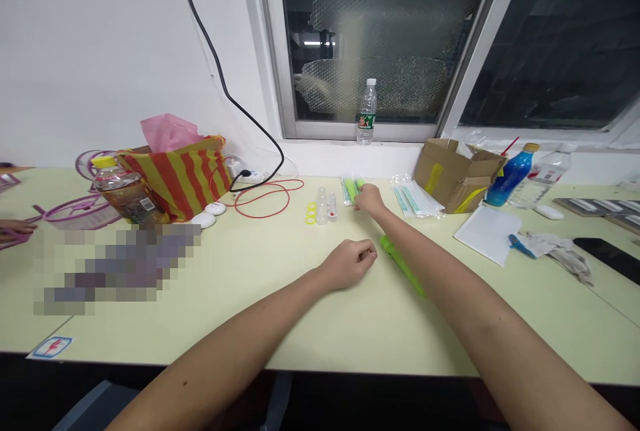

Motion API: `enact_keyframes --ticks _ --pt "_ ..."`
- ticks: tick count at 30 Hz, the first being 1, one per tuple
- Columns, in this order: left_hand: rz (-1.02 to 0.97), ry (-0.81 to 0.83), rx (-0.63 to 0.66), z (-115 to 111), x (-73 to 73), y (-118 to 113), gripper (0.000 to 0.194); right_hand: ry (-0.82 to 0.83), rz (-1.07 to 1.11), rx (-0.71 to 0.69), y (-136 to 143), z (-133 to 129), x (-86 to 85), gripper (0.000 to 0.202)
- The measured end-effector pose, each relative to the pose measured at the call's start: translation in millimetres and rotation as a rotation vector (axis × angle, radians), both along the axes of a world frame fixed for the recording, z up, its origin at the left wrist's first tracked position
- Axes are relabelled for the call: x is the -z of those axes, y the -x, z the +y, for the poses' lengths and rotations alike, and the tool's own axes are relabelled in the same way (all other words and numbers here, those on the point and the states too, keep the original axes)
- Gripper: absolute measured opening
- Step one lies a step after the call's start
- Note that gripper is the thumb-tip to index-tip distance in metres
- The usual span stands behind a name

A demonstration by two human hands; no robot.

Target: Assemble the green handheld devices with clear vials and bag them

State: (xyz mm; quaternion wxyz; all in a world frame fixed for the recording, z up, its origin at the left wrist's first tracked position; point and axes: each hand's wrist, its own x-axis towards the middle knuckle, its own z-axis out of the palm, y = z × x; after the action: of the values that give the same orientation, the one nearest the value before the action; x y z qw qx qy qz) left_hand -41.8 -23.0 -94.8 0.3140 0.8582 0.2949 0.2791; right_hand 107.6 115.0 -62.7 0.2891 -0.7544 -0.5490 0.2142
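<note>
My right hand [370, 199] reaches to the back of the table, its fingers closed at the near edge of a row of bright green plastic pieces [351, 191]. It seems to grip one of them, though the fingertips are partly hidden. My left hand [349, 264] rests nearer on the tabletop in a loose fist, with nothing visible in it. Under my right forearm lies a long bright green plastic tube [403, 265], partly covered by the arm. Left of the right hand stand clear plastic bottles [322, 207] beside several yellow rings [311, 213].
Flat packets [407, 199] and an open cardboard box [450, 174] are at back right, near a blue bottle [513, 174], white paper [487, 234] and a glove [560, 251]. A striped bag [180, 177], brown drink bottle [125, 194] and red cable [263, 203] occupy the left. Another person's hand [15, 232] holds purple plastic.
</note>
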Motion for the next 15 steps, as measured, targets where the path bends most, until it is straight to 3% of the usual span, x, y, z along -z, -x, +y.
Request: enact_keyframes --ticks 5,8,12,15 --pt "0.038 -0.06 -0.024 0.7 1.4 1.1 0.021 -0.188 -0.063 -0.012 -31.3 -13.8 -7.3 0.026" --pt "0.075 -0.249 -0.075 8.2 -2.6 6.9 0.023 -0.32 -0.193 0.064 -70.7 -26.8 -8.7 0.021" --pt "-0.028 -0.555 -0.291 31.1 -14.6 24.5 0.02 -0.374 -0.426 0.219 -124.9 -48.7 4.9 0.03" --pt "-0.08 -0.663 -0.459 50.6 -20.4 41.4 0.013 -0.375 -0.556 0.213 -143.9 -61.2 18.5 0.035"
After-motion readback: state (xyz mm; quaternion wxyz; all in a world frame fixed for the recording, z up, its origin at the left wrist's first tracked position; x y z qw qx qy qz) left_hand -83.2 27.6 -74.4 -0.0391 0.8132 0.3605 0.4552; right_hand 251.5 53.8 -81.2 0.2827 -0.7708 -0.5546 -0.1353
